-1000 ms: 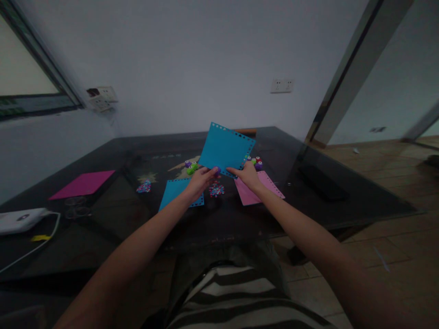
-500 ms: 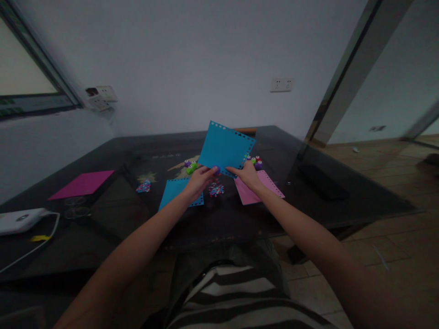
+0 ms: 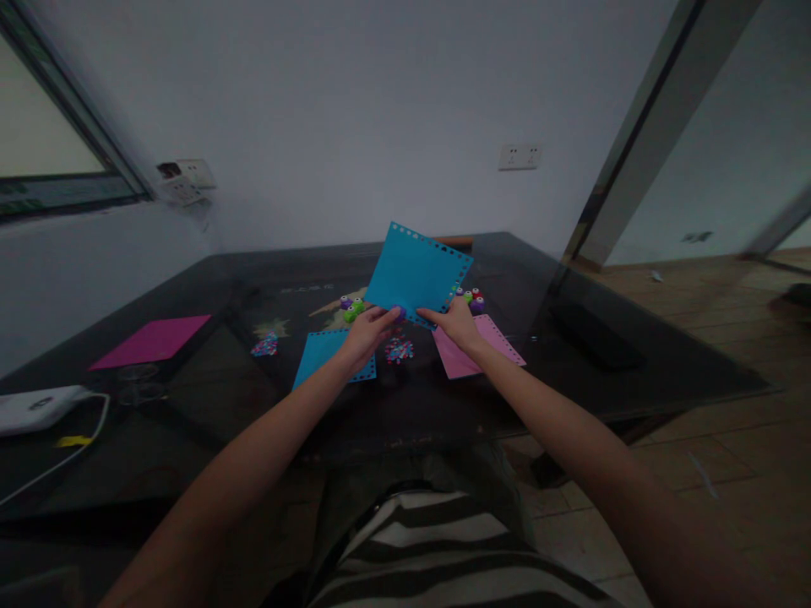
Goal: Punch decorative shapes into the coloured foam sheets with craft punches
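Note:
A sheet of blue paper (image 3: 415, 266) is held up over the table, tilted, with rows of punched holes along its edges. My right hand (image 3: 457, 319) pinches its lower right corner, thumb on the near face. At the lower left edge, my left hand (image 3: 371, 329) is closed on a small purple craft punch (image 3: 399, 313), mostly covered by the fingers. Beneath lies a pile of pink, blue and white paper bits (image 3: 399, 349). Another blue sheet (image 3: 320, 355) with holes lies partly under my left forearm, and a pink sheet (image 3: 457, 355) by my right wrist.
Green and purple punches (image 3: 353, 311) stand left of the raised sheet; more colourful punches (image 3: 475, 301) stand right. On the dark table (image 3: 405, 414) are another confetti pile (image 3: 266, 344), a magenta sheet (image 3: 152, 342), a white device (image 3: 41, 409) with a cable, and a black flat object (image 3: 596, 336).
The blue sheet has shifted very slightly to the right at its top. Both hands keep their grip in nearly the same place.

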`<act>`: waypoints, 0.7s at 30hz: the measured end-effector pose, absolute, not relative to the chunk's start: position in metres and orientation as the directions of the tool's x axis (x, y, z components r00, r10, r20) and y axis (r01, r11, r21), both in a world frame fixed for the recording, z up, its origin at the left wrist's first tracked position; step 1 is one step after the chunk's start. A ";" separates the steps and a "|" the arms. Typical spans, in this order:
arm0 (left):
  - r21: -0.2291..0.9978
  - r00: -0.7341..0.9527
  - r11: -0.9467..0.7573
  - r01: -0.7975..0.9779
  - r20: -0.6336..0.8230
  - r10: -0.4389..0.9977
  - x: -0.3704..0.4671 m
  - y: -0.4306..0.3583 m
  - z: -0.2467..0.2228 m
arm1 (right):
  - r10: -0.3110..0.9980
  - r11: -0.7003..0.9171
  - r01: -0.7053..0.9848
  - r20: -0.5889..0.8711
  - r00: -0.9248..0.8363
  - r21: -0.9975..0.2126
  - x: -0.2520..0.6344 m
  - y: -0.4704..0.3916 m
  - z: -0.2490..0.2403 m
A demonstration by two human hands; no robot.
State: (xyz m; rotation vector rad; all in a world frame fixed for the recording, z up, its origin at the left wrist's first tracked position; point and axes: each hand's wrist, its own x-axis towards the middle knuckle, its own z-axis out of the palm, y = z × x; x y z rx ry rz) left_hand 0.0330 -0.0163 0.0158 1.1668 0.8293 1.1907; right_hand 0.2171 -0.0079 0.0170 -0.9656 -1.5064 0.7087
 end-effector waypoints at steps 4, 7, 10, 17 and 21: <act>0.968 0.207 -0.052 -0.244 0.105 0.973 0.033 -0.017 0.017 | 0.866 0.493 0.173 0.499 -0.004 -0.853 0.216 -0.009 0.018; 0.970 0.199 -0.065 -0.233 0.113 0.974 0.033 -0.017 0.017 | 0.868 0.490 0.185 0.497 -0.013 -0.852 0.217 -0.010 0.018; 0.972 0.189 -0.071 -0.223 0.114 0.975 0.033 -0.017 0.017 | 0.861 0.502 0.190 0.507 -0.026 -0.843 0.217 -0.010 0.018; 0.969 0.178 -0.079 -0.235 0.122 0.976 0.033 -0.012 0.012 | 0.855 0.514 0.196 0.518 -0.030 -0.835 0.216 -0.010 0.017; 0.967 0.166 -0.099 -0.235 0.141 0.976 0.034 -0.012 0.010 | 0.849 0.522 0.192 0.527 -0.026 -0.831 0.215 -0.010 0.018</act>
